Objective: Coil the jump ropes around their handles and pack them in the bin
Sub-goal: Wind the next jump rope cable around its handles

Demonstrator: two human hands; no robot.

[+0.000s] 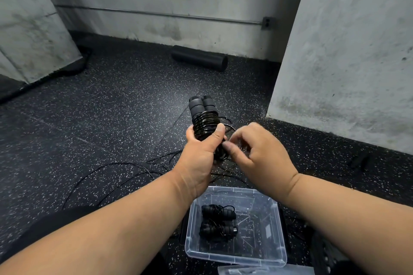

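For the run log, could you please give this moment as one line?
left hand: holds black paired foam handles | right hand: pinches black cord, coiling | clear plastic bin: two coiled ropes inside

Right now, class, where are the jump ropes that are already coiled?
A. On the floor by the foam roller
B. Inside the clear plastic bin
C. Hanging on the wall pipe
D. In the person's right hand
B: two coiled ropes lie inside the clear bin, below the left hand gripping a third.
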